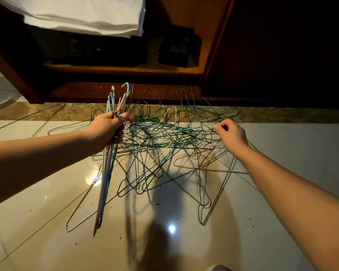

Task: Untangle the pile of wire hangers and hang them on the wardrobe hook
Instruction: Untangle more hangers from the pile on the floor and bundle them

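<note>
Glossy floor tiles (184, 241) meet the wardrobe (272, 55) just beyond your hands. Your left hand (106, 128) grips a freed bundle of pastel hangers (106, 182). Your right hand (232, 133) pinches a strand of the pile (164, 145) lying between them. Most hangers look knotted, none hung, and no hook shows. Open floor lies on your near side.

The glossy floor (47, 241) is lit warmly from above, and two glare spots are reflected in it. A dark shadow is cast over the tiles below the hanger pile (164, 133). The wardrobe (282, 45) is left in deep gloom. Straight edges are bowed toward the frame borders.
</note>
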The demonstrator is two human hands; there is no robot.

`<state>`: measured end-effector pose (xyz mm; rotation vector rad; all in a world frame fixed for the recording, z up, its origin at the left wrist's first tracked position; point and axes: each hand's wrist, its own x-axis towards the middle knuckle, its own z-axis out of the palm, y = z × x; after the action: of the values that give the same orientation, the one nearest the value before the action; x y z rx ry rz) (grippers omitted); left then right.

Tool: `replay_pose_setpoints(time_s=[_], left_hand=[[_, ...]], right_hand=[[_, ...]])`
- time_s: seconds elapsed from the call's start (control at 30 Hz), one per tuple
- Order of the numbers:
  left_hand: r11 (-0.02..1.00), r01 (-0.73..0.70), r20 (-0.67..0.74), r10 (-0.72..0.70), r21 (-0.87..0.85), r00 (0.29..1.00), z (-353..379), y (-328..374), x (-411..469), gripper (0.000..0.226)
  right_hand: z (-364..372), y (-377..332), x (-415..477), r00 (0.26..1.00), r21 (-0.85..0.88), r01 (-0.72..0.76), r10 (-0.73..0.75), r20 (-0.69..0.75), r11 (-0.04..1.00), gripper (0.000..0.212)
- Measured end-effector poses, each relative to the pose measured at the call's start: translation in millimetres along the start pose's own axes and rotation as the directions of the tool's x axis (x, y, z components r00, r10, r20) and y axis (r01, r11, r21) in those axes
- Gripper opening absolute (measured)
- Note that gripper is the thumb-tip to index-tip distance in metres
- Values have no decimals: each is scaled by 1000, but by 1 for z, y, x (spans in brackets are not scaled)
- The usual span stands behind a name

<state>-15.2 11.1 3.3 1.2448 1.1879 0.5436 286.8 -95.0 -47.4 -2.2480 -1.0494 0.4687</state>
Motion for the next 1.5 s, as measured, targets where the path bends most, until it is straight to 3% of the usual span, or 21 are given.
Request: replay_pose_setpoints(time_s=[0.2,0.33,0.4,0.5,0.7,0.83,1.1,1.27,1.43,1.5], left_hand=[[983,-52,-76,66,175,995,-6,-12,8,23],[962,-71,-121,106,263,987,-8,-26,23,18],[953,-76,-150,124,293,981,-6,-33,34,18],[962,-65,-173,114,265,978,3,-44,48,20],[964,13,-133,23,264,991,22,-62,64,30],[956,69,-126,-34,286,991,31,-74,74,42],[834,83,-237,59,546,970,48,-101,98,25],[743,82,-188,60,664,980,60,-108,101,25],[745,111,-199,30,658,980,63,-112,103,28],[737,113,-206,36,667,978,63,-111,104,29]], right_hand=[[3,-9,4,997,62,-11,16,-78,998,20],[4,-16,14,998,180,-41,50,-45,983,12],[3,-20,23,994,204,-108,111,-5,973,11],[5,-22,38,971,100,-239,235,48,966,18],[24,18,38,820,71,-517,469,328,853,12],[43,35,41,777,127,-565,473,417,815,16],[60,28,66,798,340,-584,443,409,738,17],[68,33,68,726,521,-687,454,517,506,11],[81,35,65,742,608,-667,458,489,431,19],[85,37,60,755,611,-652,454,473,449,19]])
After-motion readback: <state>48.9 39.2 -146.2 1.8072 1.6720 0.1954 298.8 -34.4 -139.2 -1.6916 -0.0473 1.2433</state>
